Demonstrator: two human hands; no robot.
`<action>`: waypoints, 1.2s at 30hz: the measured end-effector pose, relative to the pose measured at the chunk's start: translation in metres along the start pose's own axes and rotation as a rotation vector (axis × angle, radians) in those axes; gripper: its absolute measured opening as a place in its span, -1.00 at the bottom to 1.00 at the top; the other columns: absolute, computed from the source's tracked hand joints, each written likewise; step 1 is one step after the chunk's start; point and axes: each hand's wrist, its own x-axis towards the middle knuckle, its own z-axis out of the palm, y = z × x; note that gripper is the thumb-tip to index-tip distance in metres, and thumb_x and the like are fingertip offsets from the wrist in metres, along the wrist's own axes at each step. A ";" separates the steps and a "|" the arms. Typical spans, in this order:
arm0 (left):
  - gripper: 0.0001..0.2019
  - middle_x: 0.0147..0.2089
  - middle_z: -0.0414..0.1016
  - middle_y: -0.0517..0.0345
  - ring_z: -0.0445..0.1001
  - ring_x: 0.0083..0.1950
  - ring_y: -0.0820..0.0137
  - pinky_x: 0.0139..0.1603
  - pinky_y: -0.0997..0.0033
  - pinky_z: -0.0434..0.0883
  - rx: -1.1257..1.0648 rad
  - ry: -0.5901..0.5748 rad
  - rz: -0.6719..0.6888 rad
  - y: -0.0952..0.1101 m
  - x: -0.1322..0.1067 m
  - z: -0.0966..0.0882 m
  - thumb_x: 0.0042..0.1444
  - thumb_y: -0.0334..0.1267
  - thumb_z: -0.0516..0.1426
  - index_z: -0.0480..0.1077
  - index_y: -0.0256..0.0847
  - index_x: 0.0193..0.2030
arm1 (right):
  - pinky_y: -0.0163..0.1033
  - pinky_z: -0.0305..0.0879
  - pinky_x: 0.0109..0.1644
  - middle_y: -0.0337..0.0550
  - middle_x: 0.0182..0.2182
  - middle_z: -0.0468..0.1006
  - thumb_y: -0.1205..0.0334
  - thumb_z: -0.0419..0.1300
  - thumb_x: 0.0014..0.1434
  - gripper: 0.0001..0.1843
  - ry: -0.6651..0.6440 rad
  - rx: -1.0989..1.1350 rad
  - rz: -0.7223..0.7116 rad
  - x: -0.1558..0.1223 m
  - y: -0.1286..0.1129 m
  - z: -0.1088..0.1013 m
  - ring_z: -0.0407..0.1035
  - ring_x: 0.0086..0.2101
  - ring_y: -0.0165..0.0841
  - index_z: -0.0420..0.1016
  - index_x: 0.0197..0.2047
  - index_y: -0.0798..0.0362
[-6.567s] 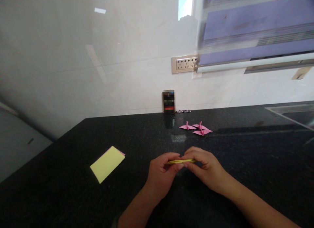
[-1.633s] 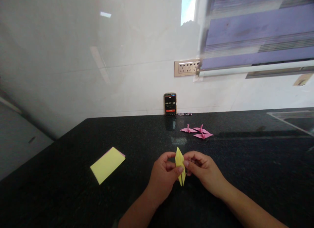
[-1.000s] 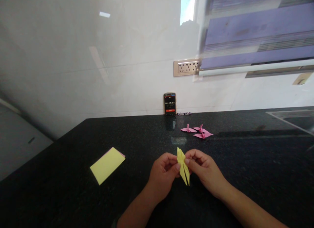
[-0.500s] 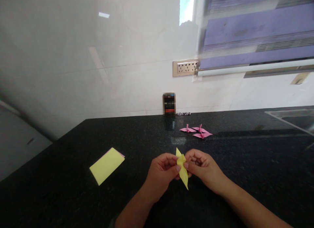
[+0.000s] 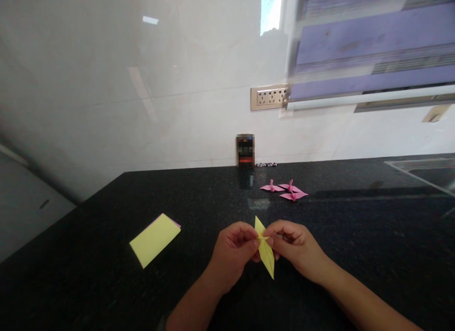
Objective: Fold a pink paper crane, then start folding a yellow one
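Between my two hands is a yellow folded-paper piece (image 5: pixel 266 258), long and pointed at both ends, with a narrow folded part across its middle. My left hand (image 5: pixel 236 245) is closed, pinching the middle from the left with thumb and fingers. From the right, my right hand (image 5: pixel 295 248) pinches the same middle part, its thumb close to the left one. The fingertips hide some of the centre folds. Beyond my hands lie three pink paper cranes (image 5: pixel 293 196), grouped close together on the dark countertop (image 5: pixel 199 198).
Yellow paper sheets (image 5: pixel 156 241), with a pinkish edge showing beneath, lie to the left. A phone-like device (image 5: pixel 245 151), blurred out, leans on the wall beside a beaded strap (image 5: pixel 266 165). A sink edge (image 5: pixel 419 174) is at the right; a socket panel (image 5: pixel 269 98) is on the wall.
The middle of the yellow paper, a raised rounded flap before, is now a narrow fold pinched between my fingertips. The lower point has shifted slightly down. My right hand has moved slightly.
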 end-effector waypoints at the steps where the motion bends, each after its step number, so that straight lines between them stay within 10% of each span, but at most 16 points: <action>1: -0.94 -0.58 0.38 0.25 0.34 -0.59 0.56 -0.55 0.56 0.30 -0.002 -0.002 0.000 0.001 0.000 0.000 -0.11 -0.40 0.15 0.31 -0.30 -0.48 | -0.42 0.18 -0.54 -0.31 -0.62 0.39 0.32 0.15 0.02 -0.96 0.000 0.012 -0.003 0.000 0.000 0.000 0.23 -0.61 -0.54 0.41 -0.41 0.10; 14: -0.81 -0.53 0.46 0.16 0.40 -0.54 0.49 -0.52 0.50 0.34 -0.078 0.050 -0.115 -0.002 0.001 0.000 0.00 -0.24 0.09 0.25 -0.25 -0.25 | -0.38 0.19 -0.49 -0.29 -0.53 0.35 0.36 0.10 0.02 -0.93 -0.003 0.003 -0.046 0.001 0.001 -0.002 0.24 -0.56 -0.52 0.39 -0.45 0.08; 23: -0.79 -0.57 0.45 0.11 0.38 -0.57 0.52 -0.55 0.57 0.30 0.086 0.052 -0.207 0.000 0.000 0.002 -0.05 -0.18 0.12 0.36 -0.35 -0.45 | -0.34 0.19 -0.43 -0.24 -0.50 0.36 0.42 0.07 0.03 -0.87 0.037 -0.291 -0.189 0.001 0.004 -0.003 0.25 -0.50 -0.46 0.42 -0.43 0.07; 36: -0.79 -0.54 0.46 0.08 0.37 -0.58 0.52 -0.55 0.55 0.31 0.087 0.060 -0.229 -0.001 0.001 0.002 -0.07 -0.20 0.13 0.36 -0.37 -0.45 | -0.33 0.25 -0.41 -0.23 -0.50 0.37 0.33 0.03 0.06 -0.83 -0.005 -0.143 -0.038 0.001 -0.002 -0.002 0.29 -0.50 -0.45 0.46 -0.41 0.09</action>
